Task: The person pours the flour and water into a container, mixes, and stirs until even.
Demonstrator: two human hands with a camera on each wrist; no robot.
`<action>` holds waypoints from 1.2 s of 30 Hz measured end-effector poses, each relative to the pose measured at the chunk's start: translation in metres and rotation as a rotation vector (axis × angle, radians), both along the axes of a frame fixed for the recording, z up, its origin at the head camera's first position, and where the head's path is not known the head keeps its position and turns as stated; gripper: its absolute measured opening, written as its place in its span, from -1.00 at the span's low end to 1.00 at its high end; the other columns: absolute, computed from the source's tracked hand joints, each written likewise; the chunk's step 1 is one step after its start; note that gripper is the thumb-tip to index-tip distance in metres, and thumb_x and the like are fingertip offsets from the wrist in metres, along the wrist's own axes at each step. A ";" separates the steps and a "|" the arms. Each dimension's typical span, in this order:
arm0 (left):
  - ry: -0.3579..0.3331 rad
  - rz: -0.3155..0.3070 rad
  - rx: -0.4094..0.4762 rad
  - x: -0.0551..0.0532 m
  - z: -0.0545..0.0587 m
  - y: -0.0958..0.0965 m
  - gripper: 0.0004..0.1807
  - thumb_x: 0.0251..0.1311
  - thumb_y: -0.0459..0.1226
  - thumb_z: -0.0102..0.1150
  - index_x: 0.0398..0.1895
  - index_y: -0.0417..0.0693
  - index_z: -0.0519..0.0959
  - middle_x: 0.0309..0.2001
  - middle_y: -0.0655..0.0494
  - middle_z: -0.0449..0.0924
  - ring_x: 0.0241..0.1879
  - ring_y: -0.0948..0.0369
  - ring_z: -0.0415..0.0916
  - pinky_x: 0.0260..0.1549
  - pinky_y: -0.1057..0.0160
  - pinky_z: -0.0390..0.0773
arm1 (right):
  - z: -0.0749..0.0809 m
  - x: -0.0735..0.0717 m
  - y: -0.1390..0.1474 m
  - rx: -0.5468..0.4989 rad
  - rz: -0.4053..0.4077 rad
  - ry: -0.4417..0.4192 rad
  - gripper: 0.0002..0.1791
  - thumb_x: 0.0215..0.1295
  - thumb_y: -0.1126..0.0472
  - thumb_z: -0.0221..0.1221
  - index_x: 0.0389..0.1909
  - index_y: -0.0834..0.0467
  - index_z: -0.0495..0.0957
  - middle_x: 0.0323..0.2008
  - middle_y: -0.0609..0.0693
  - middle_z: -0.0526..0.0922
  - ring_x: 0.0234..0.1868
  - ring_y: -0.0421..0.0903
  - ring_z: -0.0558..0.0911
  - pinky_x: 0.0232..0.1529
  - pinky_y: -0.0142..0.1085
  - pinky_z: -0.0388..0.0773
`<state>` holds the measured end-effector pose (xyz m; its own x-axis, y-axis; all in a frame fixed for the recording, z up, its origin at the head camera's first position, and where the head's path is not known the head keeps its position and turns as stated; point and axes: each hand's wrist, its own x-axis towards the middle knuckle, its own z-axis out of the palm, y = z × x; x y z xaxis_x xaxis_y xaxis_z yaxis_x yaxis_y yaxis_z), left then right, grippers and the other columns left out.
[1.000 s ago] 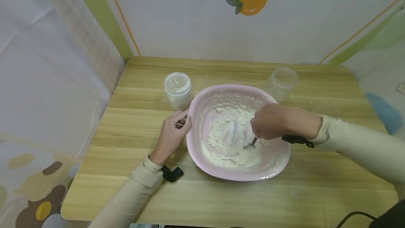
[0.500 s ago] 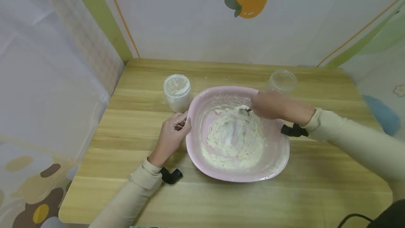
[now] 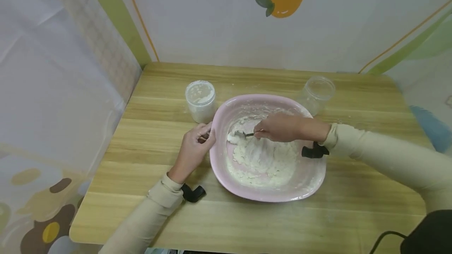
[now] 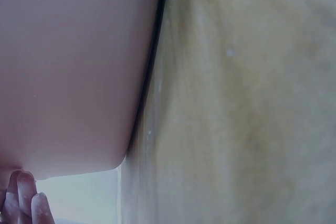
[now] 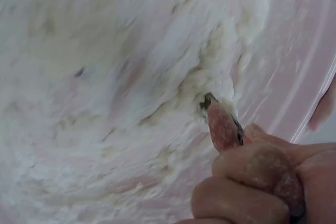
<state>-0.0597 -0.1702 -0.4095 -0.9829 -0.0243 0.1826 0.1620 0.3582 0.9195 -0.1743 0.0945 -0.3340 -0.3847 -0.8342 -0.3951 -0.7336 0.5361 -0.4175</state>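
In the head view a pink basin [image 3: 312, 171] holds a pale, lumpy flour mixture [image 3: 265, 162] smeared over its bottom and sides. My right hand [image 3: 284, 126] reaches over it and grips the handle of a metal spoon [image 3: 240, 134], whose bowl sits in the mixture at the left wall. Dusted fingers [image 5: 239, 198] curl round that handle in the right wrist view. My left hand [image 3: 193, 146] holds the basin's left rim between thumb and fingers. The left wrist view shows the basin's outer wall [image 4: 68, 77] and a few floury fingertips [image 4: 26, 195].
Behind the basin at left stands a clear jar [image 3: 200, 107] with white powder. A see-through jar [image 3: 319, 89] stands behind it at right, partly hidden. All rest on a wooden table [image 3: 148, 128]. A black object with a cable [image 3: 427, 232] is at the lower right.
My right hand has swept the spoon from the basin's lower right, up to the far side, then across to the left wall. The left hand has stayed at the rim.
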 end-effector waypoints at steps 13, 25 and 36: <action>-0.002 -0.009 0.010 -0.004 0.001 0.000 -0.60 0.39 -0.35 0.16 0.26 -0.14 0.64 -0.25 -0.09 0.64 -0.26 0.21 0.54 -0.25 0.39 0.63 | 0.014 -0.002 0.006 -0.095 0.375 0.654 -0.80 0.51 0.13 0.17 -0.36 -0.06 0.65 -0.78 -0.11 0.43 -0.71 -0.22 0.19 -0.68 -0.33 0.21; 0.011 0.014 0.003 -0.003 0.000 0.000 -0.60 0.34 -0.38 0.19 0.23 -0.17 0.66 -0.26 -0.10 0.65 -0.28 0.21 0.57 -0.25 0.40 0.63 | 0.026 -0.026 0.037 -0.025 0.397 0.888 -0.73 0.07 0.50 0.24 -0.60 0.08 0.51 -0.75 -0.10 0.33 -0.66 -0.20 0.12 -0.68 -0.31 0.23; 0.001 0.011 0.015 -0.001 0.003 0.006 -0.65 0.36 -0.36 0.18 0.18 -0.20 0.69 -0.28 -0.07 0.65 -0.32 0.25 0.56 -0.29 0.44 0.62 | 0.034 -0.014 0.047 0.120 0.369 0.750 -0.60 0.22 0.40 0.23 -0.69 0.02 0.34 -0.71 -0.15 0.17 -0.61 -0.21 0.03 -0.56 -0.34 -0.03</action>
